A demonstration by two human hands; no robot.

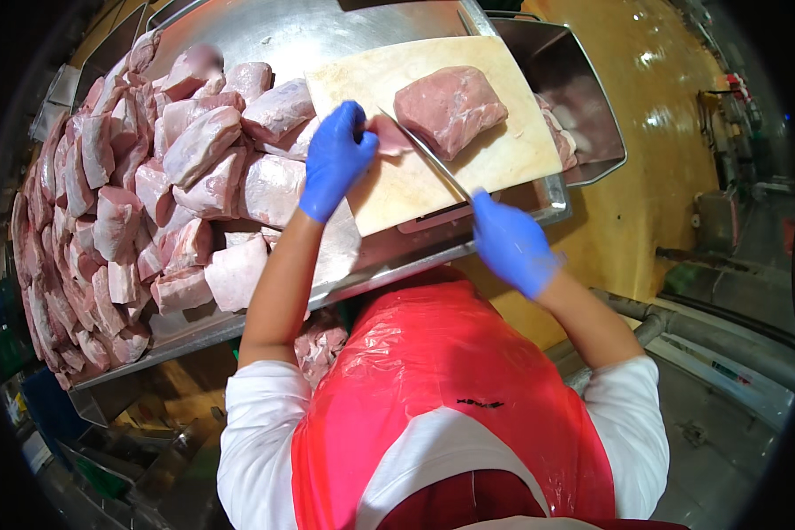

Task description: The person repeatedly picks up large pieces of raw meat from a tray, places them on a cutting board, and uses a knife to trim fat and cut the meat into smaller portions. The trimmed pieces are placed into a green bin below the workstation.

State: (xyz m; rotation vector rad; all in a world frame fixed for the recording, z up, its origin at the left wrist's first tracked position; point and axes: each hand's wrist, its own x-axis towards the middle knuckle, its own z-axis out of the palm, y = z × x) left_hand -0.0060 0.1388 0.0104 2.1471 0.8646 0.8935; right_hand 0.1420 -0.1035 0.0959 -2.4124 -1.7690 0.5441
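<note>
My left hand [336, 157], in a blue glove, has its fingers closed on a thin pink slice of meat [389, 141] on the white cutting board [508, 168]. In my blue-gloved right hand [510, 240] is a long knife [437, 163], its blade pointing up and left across the board, between the slice and a large pink block of meat [450, 108]. That block lies at the board's upper right, touched by neither hand.
A big heap of meat chunks [208, 146] covers the left of the metal table [265, 26]. A metal bin [596, 132] with some meat sits past the board's right edge. More meat shows below the table's front edge. Pipes [645, 322] run at lower right.
</note>
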